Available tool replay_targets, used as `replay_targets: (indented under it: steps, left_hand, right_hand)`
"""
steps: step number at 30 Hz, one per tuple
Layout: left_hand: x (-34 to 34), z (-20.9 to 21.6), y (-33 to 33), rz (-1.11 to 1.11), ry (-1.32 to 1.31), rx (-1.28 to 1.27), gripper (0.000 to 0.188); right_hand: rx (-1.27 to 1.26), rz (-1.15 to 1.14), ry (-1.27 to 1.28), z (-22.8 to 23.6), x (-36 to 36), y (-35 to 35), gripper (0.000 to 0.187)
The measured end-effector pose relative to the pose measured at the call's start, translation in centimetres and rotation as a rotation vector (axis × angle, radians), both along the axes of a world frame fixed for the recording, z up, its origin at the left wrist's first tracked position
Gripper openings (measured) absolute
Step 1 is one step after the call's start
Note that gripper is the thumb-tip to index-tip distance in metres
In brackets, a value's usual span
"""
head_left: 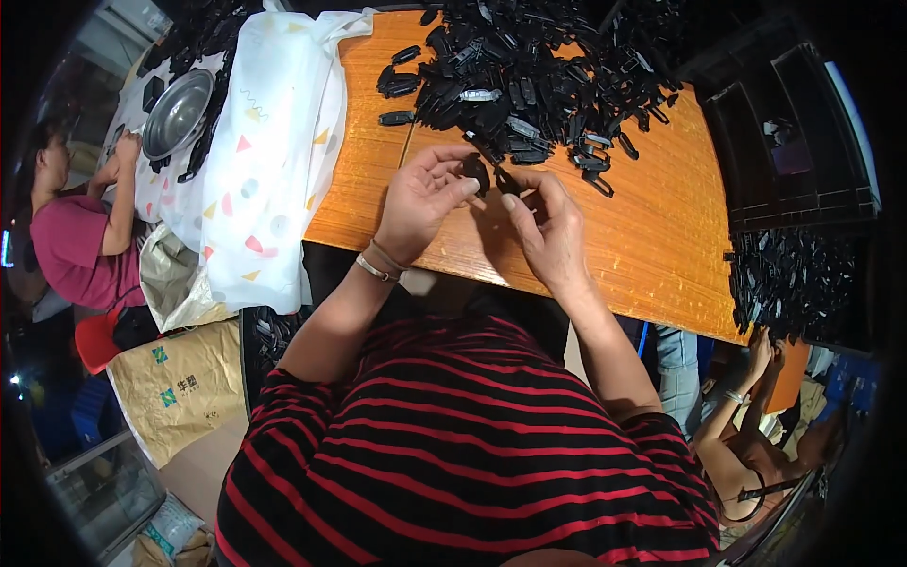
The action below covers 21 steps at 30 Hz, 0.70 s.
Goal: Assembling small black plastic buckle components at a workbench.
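Between thumb and fingers of my left hand is a small black plastic part, held above the near edge of the wooden table. My right hand pinches another dark plastic part close beside it. The two parts are near each other; whether they touch I cannot tell. Just beyond my fingertips lies a large heap of black plastic parts, some with grey, shiny faces. A few loose parts rest at the heap's left side.
A patterned white plastic cover lies along the table's left side. Beyond it a person in a dark pink shirt sits by a metal bowl. At the right stands a black crate, with more black parts below it near another person's hands.
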<state>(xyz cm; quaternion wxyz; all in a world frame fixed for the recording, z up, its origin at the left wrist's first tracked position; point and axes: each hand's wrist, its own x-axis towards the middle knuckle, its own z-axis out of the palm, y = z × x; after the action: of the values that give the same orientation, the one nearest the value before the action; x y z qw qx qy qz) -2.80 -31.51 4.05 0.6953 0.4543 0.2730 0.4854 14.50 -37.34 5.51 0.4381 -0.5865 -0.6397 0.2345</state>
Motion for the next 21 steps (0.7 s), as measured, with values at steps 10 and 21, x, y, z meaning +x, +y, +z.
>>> replay_targets:
  steps: [10, 21]
  left_hand:
    - [-0.3, -0.5, -0.6, 0.000, 0.138, 0.064, 0.028]
    - [0.4, -0.8, -2.9, 0.075, 0.315, 0.130, 0.026]
  right_hand:
    - [0.062, 0.026, 0.151, -0.2, -1.3, 0.6, 0.019]
    - [0.254, -0.007, -0.098, -1.8, -2.2, -0.2, 0.031]
